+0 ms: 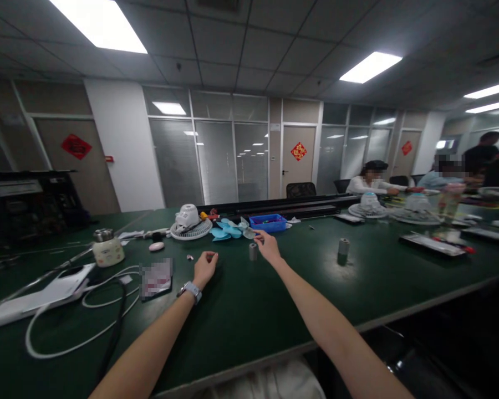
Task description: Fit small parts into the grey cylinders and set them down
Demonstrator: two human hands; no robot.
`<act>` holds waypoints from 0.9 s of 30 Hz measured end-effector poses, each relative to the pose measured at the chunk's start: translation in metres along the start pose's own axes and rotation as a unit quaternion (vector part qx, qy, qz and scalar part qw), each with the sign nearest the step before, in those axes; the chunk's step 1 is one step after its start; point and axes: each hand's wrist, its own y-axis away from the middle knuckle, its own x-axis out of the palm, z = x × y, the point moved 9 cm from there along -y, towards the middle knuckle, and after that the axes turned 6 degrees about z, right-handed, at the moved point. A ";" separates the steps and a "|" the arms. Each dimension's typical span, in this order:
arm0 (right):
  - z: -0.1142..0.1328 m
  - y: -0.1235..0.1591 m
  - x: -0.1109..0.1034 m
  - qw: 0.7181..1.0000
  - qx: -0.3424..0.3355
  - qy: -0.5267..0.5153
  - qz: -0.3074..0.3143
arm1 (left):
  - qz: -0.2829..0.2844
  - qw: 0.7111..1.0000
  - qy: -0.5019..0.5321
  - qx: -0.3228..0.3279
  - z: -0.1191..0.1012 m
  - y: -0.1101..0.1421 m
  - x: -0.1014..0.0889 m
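Note:
My left hand (205, 269) rests low over the green table with fingers curled in; anything inside them is hidden from me. My right hand (268, 246) reaches further forward, its thumb and fingertips close together; I cannot make out what they hold. Just past those fingertips is a translucent piece (248, 233), and whether they touch it is unclear. Beside it lie light blue fan blades (228, 229). A small grey metal cylinder (253, 252) stands upright just left of my right hand. Left of my left hand lies a tiny white-and-dark item (190, 257).
Behind are a white fan body (188, 217) and a blue bin (268, 223) of small parts. Left stand a flask (108, 249), a white phone (66, 285), and looped cables (85, 303). Another metal cylinder (344, 246) is to the right. People sit along the far right.

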 end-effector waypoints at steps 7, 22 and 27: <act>0.010 0.001 0.006 0.999 -0.001 -0.029 0.034 | -0.005 1.000 -0.011 0.002 -0.008 0.005 -0.004; 0.018 0.003 0.012 0.996 0.008 0.076 0.047 | 0.011 1.000 -0.025 -0.003 -0.009 0.006 -0.001; 0.011 0.002 0.009 0.998 0.037 0.050 0.008 | 0.023 0.999 -0.024 0.002 -0.009 0.005 0.001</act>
